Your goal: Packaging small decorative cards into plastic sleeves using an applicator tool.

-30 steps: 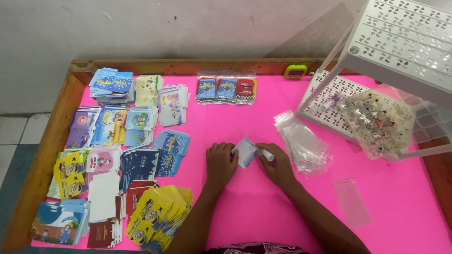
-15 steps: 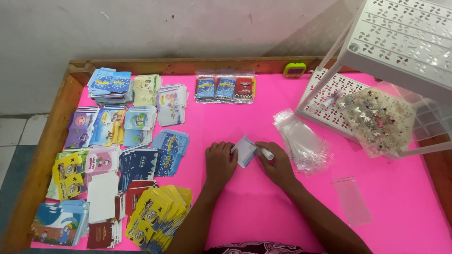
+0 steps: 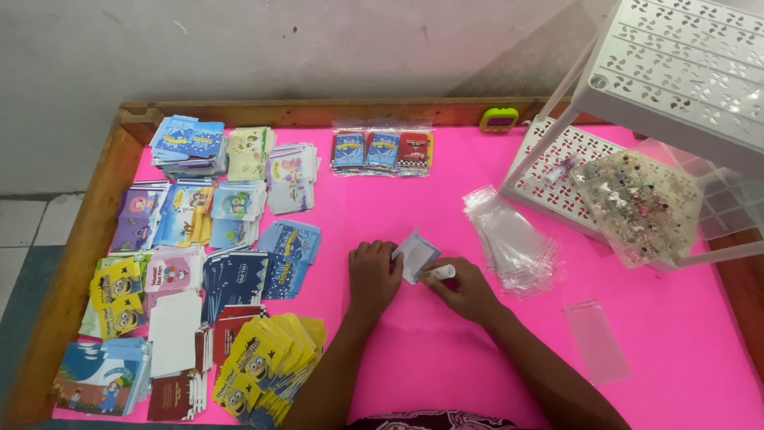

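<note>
Fingers (image 3: 395,256) on small white card (image 3: 415,253)

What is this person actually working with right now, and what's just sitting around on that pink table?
In hand:
left hand and right hand on a small pale blue-white card
small white tube in the right hand

Lying about:
stacks of colourful printed cards
pile of clear plastic sleeves
white perforated plastic rack
</note>
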